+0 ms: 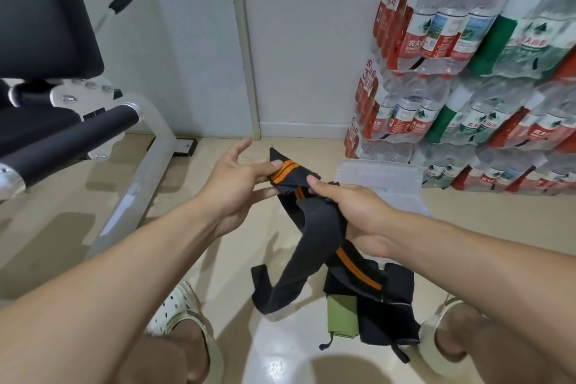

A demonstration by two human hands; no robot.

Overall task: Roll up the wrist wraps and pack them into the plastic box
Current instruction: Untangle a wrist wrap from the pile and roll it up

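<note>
Black-and-orange wrist wrap (307, 227) hangs mid-frame so its tail drops free for rolling: left hand (232, 184) pinches the top end, right hand (355, 212) grips below; plastic box (389, 184) waits behind.

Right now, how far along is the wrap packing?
Early. Done: nothing visibly packed; no rolled wrap shows in the clear plastic box. In hand: the left hand pinches the end of a black-and-orange wrist wrap, the right hand has a grip on its middle, and the tail hangs loose. Left: more wraps on the floor, unrolled.
</note>
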